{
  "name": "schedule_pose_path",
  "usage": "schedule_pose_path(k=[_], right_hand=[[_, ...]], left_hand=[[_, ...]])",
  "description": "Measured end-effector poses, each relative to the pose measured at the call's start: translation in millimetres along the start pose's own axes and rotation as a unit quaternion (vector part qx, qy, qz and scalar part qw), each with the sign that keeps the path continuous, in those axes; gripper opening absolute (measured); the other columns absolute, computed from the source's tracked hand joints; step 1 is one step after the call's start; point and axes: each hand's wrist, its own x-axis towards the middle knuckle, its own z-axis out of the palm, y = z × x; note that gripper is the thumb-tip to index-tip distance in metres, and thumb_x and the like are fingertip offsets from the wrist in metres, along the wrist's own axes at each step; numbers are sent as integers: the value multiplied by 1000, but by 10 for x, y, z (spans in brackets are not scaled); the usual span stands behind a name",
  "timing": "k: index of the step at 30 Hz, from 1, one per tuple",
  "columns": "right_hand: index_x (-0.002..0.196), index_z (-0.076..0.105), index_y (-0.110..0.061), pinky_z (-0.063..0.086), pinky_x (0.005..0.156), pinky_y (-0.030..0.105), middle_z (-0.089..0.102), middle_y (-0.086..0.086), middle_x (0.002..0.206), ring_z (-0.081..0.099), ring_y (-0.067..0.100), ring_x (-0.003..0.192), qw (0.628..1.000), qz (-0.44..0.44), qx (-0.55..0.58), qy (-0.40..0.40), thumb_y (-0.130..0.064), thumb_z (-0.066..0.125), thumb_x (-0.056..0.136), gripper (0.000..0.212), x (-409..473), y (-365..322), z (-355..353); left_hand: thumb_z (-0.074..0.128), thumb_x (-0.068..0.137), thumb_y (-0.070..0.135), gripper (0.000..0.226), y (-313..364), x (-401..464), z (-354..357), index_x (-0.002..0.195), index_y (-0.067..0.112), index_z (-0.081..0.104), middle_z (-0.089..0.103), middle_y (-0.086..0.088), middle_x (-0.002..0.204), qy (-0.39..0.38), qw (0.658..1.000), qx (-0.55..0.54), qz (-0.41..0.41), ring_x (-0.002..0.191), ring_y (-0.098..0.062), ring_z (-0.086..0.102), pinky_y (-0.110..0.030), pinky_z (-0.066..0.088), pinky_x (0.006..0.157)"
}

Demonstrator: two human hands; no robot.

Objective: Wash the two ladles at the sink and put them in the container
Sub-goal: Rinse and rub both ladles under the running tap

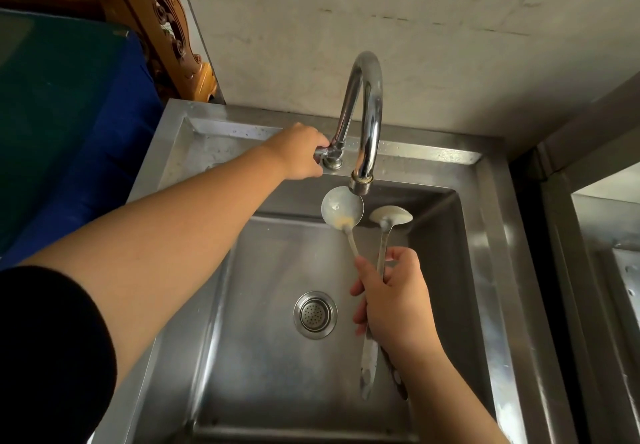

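My right hand [394, 300] grips the handles of two steel ladles together over the steel sink [221, 291]. The left ladle's bowl [341, 206] sits right under the tap spout [362, 177] and has yellowish residue near its handle. The right ladle's bowl [391, 217] is beside it, tilted. My left hand [298, 156] is closed around the tap handle [320, 152] at the base of the curved chrome tap. No water is visible. No container is in view.
A round drain strainer [315, 315] lies in the sink floor. A blue and green covered surface [69, 125] stands to the left, with carved wood [169, 28] behind it. Another steel unit [609, 270] adjoins on the right. A stained wall rises behind the tap.
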Motion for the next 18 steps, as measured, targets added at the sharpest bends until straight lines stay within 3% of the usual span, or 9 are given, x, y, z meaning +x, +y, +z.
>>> schedule_pose_path(k=[5,9,12,18], right_hand=[[116,44,-21,46,35,24,69,0,66,56,13,33,1000,1,1,7,-30,61,99,25,3,-57,2],[120,44,-19,43,34,21,70,4,72,56,13,33,1000,0,-7,11,-30,60,100,28,5,-83,-6],[121,44,-18,44,34,21,70,5,72,56,13,33,1000,2,-7,10,-30,61,100,30,-7,-91,-2],[121,44,-18,44,34,22,70,5,71,56,13,32,1000,1,-5,11,-29,61,99,29,-19,-96,-2]], left_hand=[[72,79,16,14,-1,32,-65,71,12,61,65,-16,83,-37,999,-14,-3,80,-36,62,-42,50,69],[68,80,18,10,3,70,-94,82,8,69,66,-17,85,-54,999,-5,-3,83,-36,62,-46,52,74],[66,81,17,9,15,83,-121,83,9,70,66,-16,81,-68,998,-2,-4,81,-36,61,-42,49,69],[62,78,13,17,29,82,-169,63,16,56,55,-9,66,-79,997,7,-16,66,-26,49,-34,36,61]])
